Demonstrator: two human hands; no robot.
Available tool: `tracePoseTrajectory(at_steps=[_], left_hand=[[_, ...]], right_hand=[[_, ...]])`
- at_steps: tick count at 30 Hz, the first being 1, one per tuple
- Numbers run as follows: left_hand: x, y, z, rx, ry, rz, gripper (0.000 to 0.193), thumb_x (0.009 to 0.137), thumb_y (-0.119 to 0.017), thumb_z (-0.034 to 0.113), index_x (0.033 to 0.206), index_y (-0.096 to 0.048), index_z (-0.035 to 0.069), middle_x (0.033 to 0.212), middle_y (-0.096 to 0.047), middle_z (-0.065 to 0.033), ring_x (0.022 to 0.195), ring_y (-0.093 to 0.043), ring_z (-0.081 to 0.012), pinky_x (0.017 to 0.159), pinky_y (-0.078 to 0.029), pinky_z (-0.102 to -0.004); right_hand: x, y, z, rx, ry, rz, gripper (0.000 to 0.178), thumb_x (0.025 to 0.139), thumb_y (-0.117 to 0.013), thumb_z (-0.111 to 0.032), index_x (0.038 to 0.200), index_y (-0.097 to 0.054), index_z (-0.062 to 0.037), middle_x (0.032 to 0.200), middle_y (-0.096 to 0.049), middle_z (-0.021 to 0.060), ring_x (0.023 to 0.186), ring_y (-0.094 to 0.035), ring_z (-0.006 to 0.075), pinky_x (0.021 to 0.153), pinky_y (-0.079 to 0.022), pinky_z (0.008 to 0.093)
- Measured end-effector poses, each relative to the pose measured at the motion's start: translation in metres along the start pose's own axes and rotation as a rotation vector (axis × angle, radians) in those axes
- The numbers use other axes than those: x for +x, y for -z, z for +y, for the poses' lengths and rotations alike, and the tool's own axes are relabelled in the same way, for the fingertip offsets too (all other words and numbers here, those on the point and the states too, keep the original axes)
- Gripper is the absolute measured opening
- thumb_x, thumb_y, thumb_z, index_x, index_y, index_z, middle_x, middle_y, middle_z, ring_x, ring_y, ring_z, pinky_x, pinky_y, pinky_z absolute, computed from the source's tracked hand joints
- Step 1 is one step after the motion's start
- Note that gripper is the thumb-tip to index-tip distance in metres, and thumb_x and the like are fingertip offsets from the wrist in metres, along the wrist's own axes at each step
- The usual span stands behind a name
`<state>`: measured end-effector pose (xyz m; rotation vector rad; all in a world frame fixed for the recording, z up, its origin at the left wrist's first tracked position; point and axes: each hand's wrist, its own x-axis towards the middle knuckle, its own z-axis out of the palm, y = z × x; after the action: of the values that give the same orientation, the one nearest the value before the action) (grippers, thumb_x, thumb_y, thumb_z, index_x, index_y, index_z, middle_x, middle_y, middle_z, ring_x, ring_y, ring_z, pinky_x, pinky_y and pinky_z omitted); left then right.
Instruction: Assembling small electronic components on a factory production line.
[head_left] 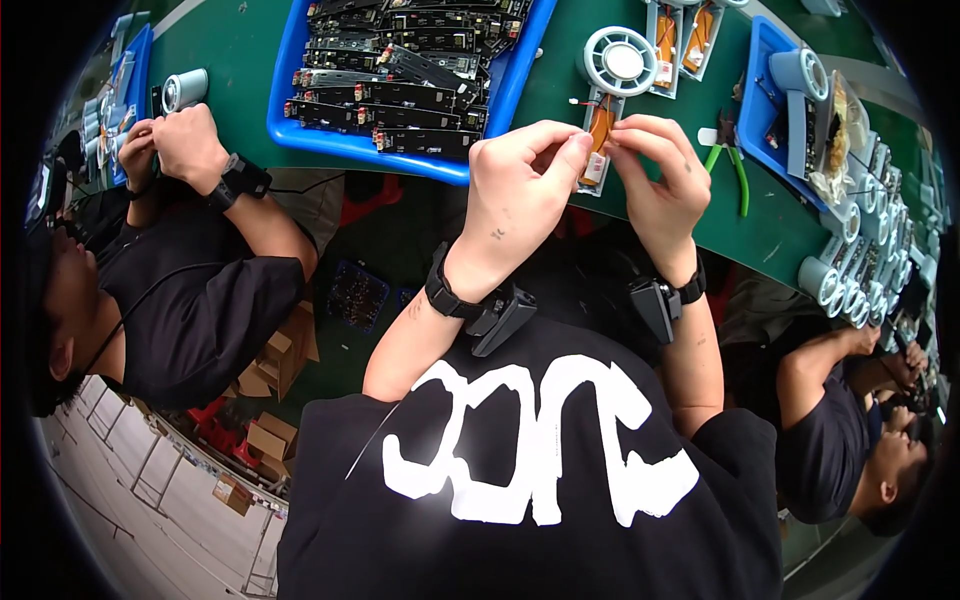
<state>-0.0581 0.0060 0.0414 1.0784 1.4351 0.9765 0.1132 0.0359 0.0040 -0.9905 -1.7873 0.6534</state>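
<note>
The left hand [520, 190] and the right hand [660, 175] are hovering close together over a fan [625, 62], thumbs and fingertips drawing into narrow pinches; whether either is gripping the fan or a small part, I cannot tell. The fan is lying on the green worktop [556, 85], its round head pointing away beyond the fingertips and its handle running back between the two hands, where an orange strip [602, 122] is showing in it. A white plug [575, 101] is sticking out from the handle, just beyond the left fingertips. More open handles with orange strips are lying beyond the right hand. To the left of the left hand, a blue tray [400, 166] is holding rows of black boards [425, 95]. Right of the right hand, green-handled cutters [742, 182] are resting near a second tray [772, 152], and farther right many pale-blue fans [870, 240] are standing crowded together. Black straps [447, 287] are circling both wrists. Well to the left, a co-worker [200, 300] is bringing both hands together near another fan [184, 91]; well to the right, another person [825, 430] is sitting.
</note>
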Motion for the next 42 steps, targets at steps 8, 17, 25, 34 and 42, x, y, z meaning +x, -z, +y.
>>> tracePoseTrajectory(at_steps=[8, 17, 25, 34, 42], left_hand=[[-0.009, 0.009, 0.003, 0.323, -0.225, -0.026, 0.018, 0.091, -0.073, 0.008, 0.107, -0.074, 0.0, 0.081, -0.071, -0.0083, 0.064, -0.066, -0.0138, 0.055, -0.049, -0.0247], [-0.017, 0.101, 0.001, 1.111, -0.618, 0.156, 0.032, 0.079, -0.08, 0.011, 0.11, -0.074, 0.009, 0.102, -0.068, -0.0049, 0.095, -0.063, -0.0259, 0.081, -0.05, -0.0387], [-0.008, 0.116, 0.003, 1.119, -0.569, 0.006, 0.024, 0.077, -0.08, 0.011, 0.1, -0.072, 0.01, 0.104, -0.066, -0.0022, 0.098, -0.06, -0.0248, 0.083, -0.048, -0.0397], [-0.008, 0.114, 0.005, 0.706, -0.677, -0.038, 0.016, 0.081, -0.078, 0.006, 0.092, -0.067, 0.003, 0.093, -0.066, -0.0051, 0.09, -0.065, -0.022, 0.075, -0.053, -0.0353], [-0.033, 0.036, 0.014, -0.793, 0.168, 0.049, 0.032, 0.096, -0.062, -0.001, 0.127, -0.054, 0.001, 0.092, -0.065, -0.007, 0.087, -0.068, -0.0184, 0.078, -0.061, -0.0341]], right_hand=[[0.002, -0.004, -0.008, 0.352, -0.328, 0.121, 0.015, 0.097, -0.063, 0.005, 0.111, -0.067, 0.0044, 0.108, -0.073, 0.0146, 0.082, -0.067, 0.012, 0.072, -0.055, 0.0235], [0.002, -0.015, 0.002, 0.258, -0.31, 0.088, 0.017, 0.094, -0.066, 0.005, 0.112, -0.068, 0.005, 0.106, -0.073, 0.0118, 0.079, -0.065, 0.0082, 0.068, -0.052, 0.0199], [0.003, -0.016, -0.001, 0.199, -0.271, 0.118, 0.016, 0.086, -0.076, 0.003, 0.102, -0.073, 0.0013, 0.097, -0.074, 0.0087, 0.075, -0.066, 0.0112, 0.067, -0.052, 0.0232], [-0.001, -0.008, 0.005, 0.2, -0.241, 0.039, 0.019, 0.092, -0.069, 0.006, 0.11, -0.07, 0.0032, 0.108, -0.073, 0.0096, 0.083, -0.066, 0.0076, 0.064, -0.051, 0.0192], [0.0, -0.009, -0.003, 0.295, -0.397, 0.064, 0.019, 0.094, -0.067, 0.003, 0.113, -0.07, 0.0036, 0.106, -0.075, 0.0102, 0.081, -0.066, 0.0062, 0.063, -0.05, 0.0189]])
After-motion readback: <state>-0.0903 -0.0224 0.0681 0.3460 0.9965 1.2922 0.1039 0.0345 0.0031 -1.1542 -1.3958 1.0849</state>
